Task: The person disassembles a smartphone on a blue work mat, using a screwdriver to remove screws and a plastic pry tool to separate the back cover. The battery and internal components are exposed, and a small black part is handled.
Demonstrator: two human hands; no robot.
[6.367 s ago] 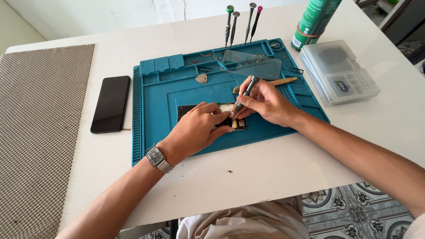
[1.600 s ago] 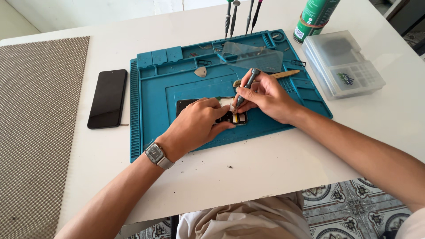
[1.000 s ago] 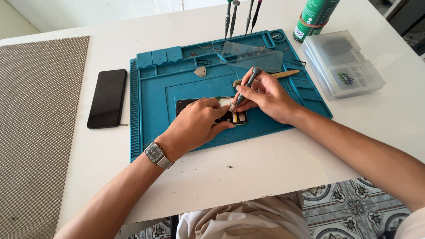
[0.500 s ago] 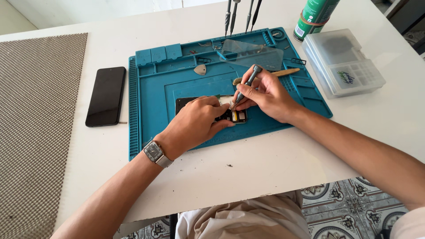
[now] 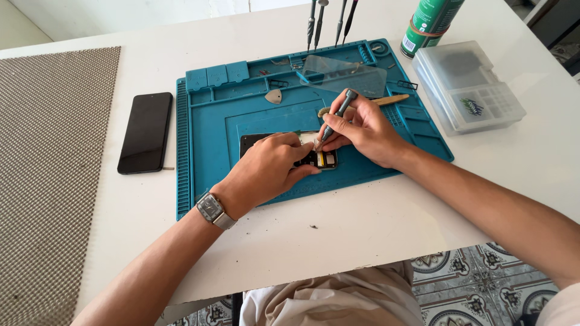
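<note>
An opened phone [image 5: 251, 143] lies face down on the blue repair mat [image 5: 211, 139], its inner boards showing. My left hand [image 5: 269, 169] rests flat over its middle and holds it down, a metal watch on the wrist. My right hand [image 5: 362, 130] grips a slim grey screwdriver [image 5: 336, 115], tip set on the phone's right end near my left fingertips.
A black phone [image 5: 145, 131] lies left of the mat beside a grey woven mat [image 5: 48, 169]. On the blue mat: a pick [image 5: 273, 96], a clear cover [image 5: 344, 73], a wooden-handled tool [image 5: 389, 99]. Upright screwdrivers [image 5: 329, 21], a green can [image 5: 432, 24] and a clear parts box [image 5: 468, 84] stand behind.
Both hands stay on the phone with the screwdriver tip in the same spot. Only the view has shifted slightly.
</note>
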